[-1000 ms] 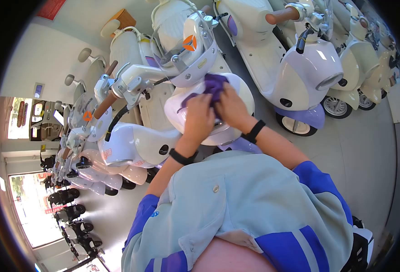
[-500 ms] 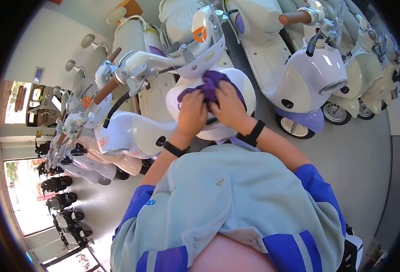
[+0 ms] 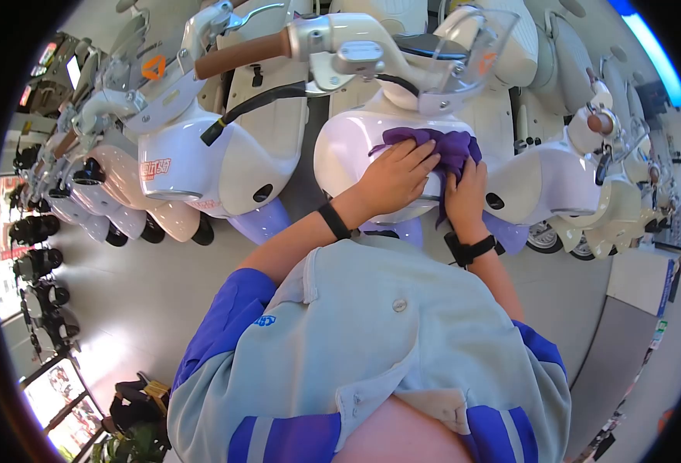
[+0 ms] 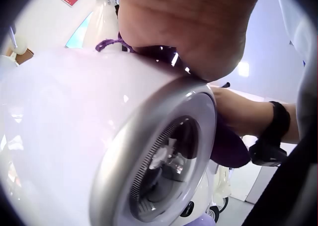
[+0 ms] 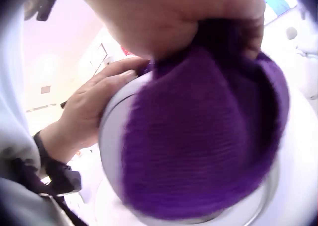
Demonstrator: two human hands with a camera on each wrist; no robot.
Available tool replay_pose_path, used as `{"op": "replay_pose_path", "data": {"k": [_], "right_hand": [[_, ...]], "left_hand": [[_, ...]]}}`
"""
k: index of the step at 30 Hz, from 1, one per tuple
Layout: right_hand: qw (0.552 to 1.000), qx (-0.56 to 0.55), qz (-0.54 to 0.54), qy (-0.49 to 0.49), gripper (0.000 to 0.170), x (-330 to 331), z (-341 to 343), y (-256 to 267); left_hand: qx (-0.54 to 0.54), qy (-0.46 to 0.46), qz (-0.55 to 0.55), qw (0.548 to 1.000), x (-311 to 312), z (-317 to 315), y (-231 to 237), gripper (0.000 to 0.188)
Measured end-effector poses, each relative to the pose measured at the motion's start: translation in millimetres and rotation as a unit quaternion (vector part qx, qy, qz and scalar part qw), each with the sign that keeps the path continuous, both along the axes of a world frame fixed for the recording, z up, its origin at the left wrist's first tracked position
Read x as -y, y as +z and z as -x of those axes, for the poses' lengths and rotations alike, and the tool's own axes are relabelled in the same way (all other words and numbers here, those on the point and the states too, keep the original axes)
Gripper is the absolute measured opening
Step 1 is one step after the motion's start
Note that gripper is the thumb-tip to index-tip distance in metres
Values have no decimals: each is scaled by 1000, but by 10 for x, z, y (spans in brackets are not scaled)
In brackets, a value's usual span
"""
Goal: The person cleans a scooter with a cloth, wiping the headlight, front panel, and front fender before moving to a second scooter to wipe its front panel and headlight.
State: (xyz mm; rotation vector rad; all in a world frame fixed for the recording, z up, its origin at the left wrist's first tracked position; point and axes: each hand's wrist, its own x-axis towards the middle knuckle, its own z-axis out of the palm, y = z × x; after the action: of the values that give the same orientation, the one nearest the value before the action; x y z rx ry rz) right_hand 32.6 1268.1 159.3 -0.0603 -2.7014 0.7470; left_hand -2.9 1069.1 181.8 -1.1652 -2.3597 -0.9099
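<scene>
A purple cloth [image 3: 455, 148] lies bunched over the front of a white scooter [image 3: 340, 150]. My left hand [image 3: 399, 179] rests on the cloth's left part, its fingers extended over the scooter's shell. On the right side of the front, my right hand [image 3: 466, 199] grips the cloth, and a flap of it hangs below the fingers. In the right wrist view the hanging cloth [image 5: 194, 136] covers much of the round light. The left wrist view shows the headlight [image 4: 166, 169] with its silver ring, close below my left palm [image 4: 189, 27].
A handlebar with a brown grip [image 3: 244, 55] and a black lever [image 3: 255, 104] juts out above my left forearm. Another white scooter [image 3: 190, 154] stands close on the left, and one more [image 3: 553, 177] on the right. A grey counter [image 3: 614, 339] stands at the far right.
The head view has turned and come closer to the scooter. Both hands have moved with the cloth to the right side of its front, and the right hand now sits lower.
</scene>
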Motion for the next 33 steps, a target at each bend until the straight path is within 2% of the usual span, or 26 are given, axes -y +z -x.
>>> {"op": "replay_pose_path", "data": {"k": [2,5,6,9,13,17,19,20,21,22,23,24,25,28,30,33], "right_hand": [[991,-73,-107,27,53,273,-33,177],[984,-34,-152,83,55,774,79,502],[977,-26,-183,104,43,929,167,532],[943,-33,-262,200,21,1418,403,439],[902,-54,-322,284,17,1909,481,-138],[894,-34,-292,339,15,1913,336,-356],[899,-6,-268,346,14,1789,331,-174],[912,16,-256,319,14,1743,342,-64],[924,-33,-252,287,15,1640,374,120],[947,-1,-198,252,17,1532,403,378],[964,-65,-165,198,21,1387,445,409],[979,-37,-136,147,41,1231,453,479],[986,-52,-123,98,45,1094,496,494],[974,-99,-142,148,34,892,459,511],[975,-93,-137,146,34,928,406,508],[962,-67,-177,196,29,1035,276,442]], "left_hand": [[19,19,-3,1000,154,79,-67,42],[47,63,-65,995,546,127,-164,36],[45,82,-90,992,698,169,-290,37],[63,133,-101,984,1130,267,-805,41],[127,218,-111,961,1419,268,-1229,31],[260,170,-74,948,1610,218,-1488,29],[224,140,-95,960,1504,235,-1267,31],[211,130,-104,963,1430,265,-1098,31],[202,119,-113,966,1340,276,-880,31],[205,110,-116,966,1247,334,-676,36],[179,90,-159,967,1131,397,-508,41],[169,64,-170,969,1016,477,-377,41],[158,38,-180,970,927,542,-283,40],[73,60,-112,989,784,610,-147,39],[134,46,-127,982,824,553,-221,36],[241,50,-143,959,926,291,-473,36]]}}
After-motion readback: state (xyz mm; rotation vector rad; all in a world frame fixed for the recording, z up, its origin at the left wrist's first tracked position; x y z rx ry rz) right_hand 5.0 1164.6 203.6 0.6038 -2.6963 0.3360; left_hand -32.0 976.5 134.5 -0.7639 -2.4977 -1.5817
